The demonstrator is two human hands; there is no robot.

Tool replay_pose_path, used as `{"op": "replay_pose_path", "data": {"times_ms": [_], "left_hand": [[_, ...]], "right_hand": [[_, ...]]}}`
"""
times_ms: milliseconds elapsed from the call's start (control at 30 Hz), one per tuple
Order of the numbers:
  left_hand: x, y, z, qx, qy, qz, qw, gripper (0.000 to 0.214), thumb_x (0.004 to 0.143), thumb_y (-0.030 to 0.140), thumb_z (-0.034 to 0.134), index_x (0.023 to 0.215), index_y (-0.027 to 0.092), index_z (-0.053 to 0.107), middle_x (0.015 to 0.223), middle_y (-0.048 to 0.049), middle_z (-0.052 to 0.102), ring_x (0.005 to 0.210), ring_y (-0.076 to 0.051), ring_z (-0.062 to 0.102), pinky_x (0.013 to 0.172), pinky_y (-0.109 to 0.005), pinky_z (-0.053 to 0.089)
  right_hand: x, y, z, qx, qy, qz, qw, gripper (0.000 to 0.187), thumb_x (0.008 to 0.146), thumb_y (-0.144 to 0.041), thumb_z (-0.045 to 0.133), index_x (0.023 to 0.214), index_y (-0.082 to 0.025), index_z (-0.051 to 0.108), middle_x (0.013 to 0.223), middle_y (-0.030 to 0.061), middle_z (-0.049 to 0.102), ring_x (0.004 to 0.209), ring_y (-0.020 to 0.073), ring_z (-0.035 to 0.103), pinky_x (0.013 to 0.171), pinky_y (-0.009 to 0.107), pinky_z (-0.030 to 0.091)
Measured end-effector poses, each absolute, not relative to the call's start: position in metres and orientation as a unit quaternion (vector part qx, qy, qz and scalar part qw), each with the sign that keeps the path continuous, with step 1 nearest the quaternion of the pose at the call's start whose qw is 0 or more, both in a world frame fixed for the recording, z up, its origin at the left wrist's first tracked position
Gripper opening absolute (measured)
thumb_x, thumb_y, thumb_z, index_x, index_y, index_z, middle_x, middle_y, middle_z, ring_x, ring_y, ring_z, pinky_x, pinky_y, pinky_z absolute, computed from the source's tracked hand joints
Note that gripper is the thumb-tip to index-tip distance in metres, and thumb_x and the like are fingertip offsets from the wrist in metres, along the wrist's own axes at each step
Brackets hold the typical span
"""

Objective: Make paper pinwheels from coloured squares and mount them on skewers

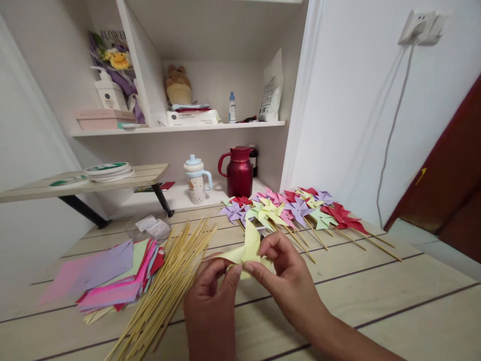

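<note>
Both my hands pinch a pale yellow folded paper pinwheel (246, 246) above the wooden table (376, 301). My left hand (210, 296) grips its lower left edge with thumb and fingers closed. My right hand (287, 276) holds the right side, fingertips pressed on the paper's centre. A pile of bamboo sticks (169, 286) lies just left of my hands. Beyond them, several finished pinwheels on sticks (296, 210) in red, purple, pink, green and yellow lie in a row.
A stack of coloured paper sheets (108, 281) lies at the left. A red thermos jug (238, 170) and a child's cup (196, 179) stand at the back under shelves. A small raised wooden shelf (86, 183) is at the far left.
</note>
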State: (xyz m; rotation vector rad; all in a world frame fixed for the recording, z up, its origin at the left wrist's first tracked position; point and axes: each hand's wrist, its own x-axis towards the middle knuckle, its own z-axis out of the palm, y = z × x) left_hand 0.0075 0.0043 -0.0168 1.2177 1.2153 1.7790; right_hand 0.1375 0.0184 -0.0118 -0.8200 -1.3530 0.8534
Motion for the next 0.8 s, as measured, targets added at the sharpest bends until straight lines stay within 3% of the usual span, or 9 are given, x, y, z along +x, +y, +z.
{"op": "replay_pose_path", "data": {"times_ms": [100,200,300,700,800], "left_hand": [[0.006,0.005,-0.015,0.472,0.470,0.676,0.313,0.019,0.068,0.029,0.078,0.059,0.020,0.063,0.063,0.0027,0.054,0.063,-0.014,0.051,0.060,-0.023,0.042],[0.005,0.004,-0.011,0.483,0.473,0.679,0.286,0.019,0.067,0.030,0.078,0.058,0.021,0.064,0.062,0.0025,0.054,0.062,-0.014,0.051,0.061,-0.024,0.044],[0.005,0.004,-0.008,0.495,0.474,0.679,0.262,0.017,0.066,0.029,0.078,0.057,0.022,0.066,0.061,0.0023,0.055,0.061,-0.015,0.052,0.063,-0.024,0.046],[-0.001,0.007,-0.015,0.520,0.464,0.667,0.264,0.004,0.069,0.030,0.077,0.068,0.026,0.076,0.080,-0.0007,0.070,0.080,-0.018,0.063,0.076,-0.027,0.049],[-0.003,0.007,-0.015,0.523,0.472,0.656,0.270,0.005,0.068,0.031,0.077,0.069,0.026,0.077,0.081,-0.0018,0.071,0.081,-0.019,0.064,0.076,-0.027,0.050]], "right_hand": [[0.135,0.017,-0.011,-0.347,-0.563,0.413,0.626,0.032,0.079,-0.024,0.074,0.099,-0.028,0.049,0.079,-0.0030,0.063,0.079,0.0181,0.064,0.073,0.031,0.051],[0.133,0.016,-0.009,-0.332,-0.535,0.471,0.618,0.064,0.076,-0.025,0.077,0.129,-0.033,0.040,0.088,0.0001,0.070,0.090,0.0232,0.069,0.084,0.040,0.054],[0.131,0.016,-0.007,-0.311,-0.512,0.516,0.612,0.088,0.074,-0.026,0.079,0.144,-0.036,0.027,0.097,0.0029,0.073,0.096,0.0258,0.071,0.091,0.046,0.054],[0.132,0.017,-0.005,-0.261,-0.437,0.610,0.608,0.102,0.068,-0.015,0.082,0.148,-0.037,0.022,0.094,0.0017,0.075,0.084,0.0223,0.073,0.085,0.043,0.055],[0.134,0.020,-0.009,-0.264,-0.445,0.608,0.603,0.085,0.068,-0.014,0.083,0.139,-0.036,0.042,0.095,0.0006,0.074,0.087,0.0203,0.071,0.085,0.038,0.054]]}}
